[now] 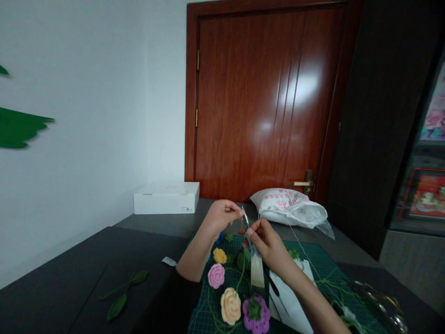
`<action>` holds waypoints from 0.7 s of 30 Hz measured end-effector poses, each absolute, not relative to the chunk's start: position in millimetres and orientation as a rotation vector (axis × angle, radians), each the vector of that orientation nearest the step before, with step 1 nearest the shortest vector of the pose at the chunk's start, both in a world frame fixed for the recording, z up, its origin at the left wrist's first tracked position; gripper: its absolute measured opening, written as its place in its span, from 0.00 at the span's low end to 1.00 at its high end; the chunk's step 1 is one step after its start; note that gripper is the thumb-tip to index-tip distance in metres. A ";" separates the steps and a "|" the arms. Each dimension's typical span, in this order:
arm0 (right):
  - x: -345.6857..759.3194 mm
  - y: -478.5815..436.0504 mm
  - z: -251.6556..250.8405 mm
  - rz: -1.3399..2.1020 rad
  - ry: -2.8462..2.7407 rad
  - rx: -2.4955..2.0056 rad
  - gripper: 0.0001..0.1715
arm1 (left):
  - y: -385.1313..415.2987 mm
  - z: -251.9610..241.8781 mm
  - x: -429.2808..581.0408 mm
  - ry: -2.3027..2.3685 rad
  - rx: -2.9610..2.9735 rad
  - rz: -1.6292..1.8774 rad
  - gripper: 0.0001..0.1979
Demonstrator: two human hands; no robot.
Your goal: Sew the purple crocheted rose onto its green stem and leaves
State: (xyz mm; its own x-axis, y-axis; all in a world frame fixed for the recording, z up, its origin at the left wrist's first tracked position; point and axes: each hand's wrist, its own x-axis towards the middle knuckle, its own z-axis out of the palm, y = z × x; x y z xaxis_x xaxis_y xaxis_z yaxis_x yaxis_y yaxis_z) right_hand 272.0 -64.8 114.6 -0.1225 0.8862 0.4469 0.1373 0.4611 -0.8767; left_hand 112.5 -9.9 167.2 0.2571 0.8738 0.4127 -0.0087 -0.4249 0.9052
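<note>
My left hand (222,217) is raised over the mat, thumb and fingers pinched on a thin green yarn (242,266) that hangs down. Close beside it, my right hand (267,239) grips a pair of scissors (246,218), whose silver blades point up toward the left fingertips. Below the hands lie crocheted flowers: a yellow one (219,256), a pink one (216,276), a peach one (231,306) and a purple one (256,314) with a green centre. A flat beige piece (257,271) shows under the right hand; its kind is unclear.
The green cutting mat (313,253) carries white paper (292,297) and a dark slim tool (273,284). Green crocheted leaves (118,306) lie at left. A white box (167,199) and a white bag (288,206) stand at the back, before a wooden door (260,102).
</note>
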 end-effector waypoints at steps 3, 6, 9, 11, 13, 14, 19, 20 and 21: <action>271.6 -66.4 119.1 1.050 -1.483 -0.812 0.26 | -8.7 170.5 108.9 0.759 1.666 1.296 0.12; 272.6 -67.4 123.4 1.227 -1.383 -0.721 0.29 | -7.6 173.3 104.5 0.730 1.662 1.314 0.13; 274.2 -66.9 124.4 1.328 -1.312 -0.647 0.29 | -8.0 175.4 100.4 0.730 1.660 1.351 0.10; 275.3 -65.6 122.8 1.364 -1.266 -0.615 0.30 | -9.8 177.2 98.2 0.733 1.661 1.362 0.07; 276.9 -63.7 120.4 1.385 -1.224 -0.596 0.29 | -12.7 179.4 96.2 0.729 1.665 1.339 0.06; 278.2 -62.7 119.3 1.390 -1.207 -0.591 0.29 | -14.3 180.6 95.2 0.723 1.669 1.315 0.05; 288.7 -57.7 119.0 1.397 -1.155 -0.579 0.23 | -17.7 184.4 89.5 0.702 1.645 1.263 0.06; 290.8 -56.8 119.5 1.399 -1.146 -0.577 0.22 | -17.2 184.5 88.4 0.704 1.629 1.279 0.06; 292.5 -56.1 119.9 1.401 -1.136 -0.573 0.22 | -16.4 184.5 87.5 0.707 1.611 1.295 0.05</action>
State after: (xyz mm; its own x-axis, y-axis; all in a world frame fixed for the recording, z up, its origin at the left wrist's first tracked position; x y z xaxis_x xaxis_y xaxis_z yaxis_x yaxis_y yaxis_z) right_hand 292.5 -56.1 119.9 -0.1957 0.9415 0.2744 -0.4629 0.1580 -0.8722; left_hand 87.5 -16.4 184.5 0.2809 0.8608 0.4243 -0.1086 -0.4108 0.9052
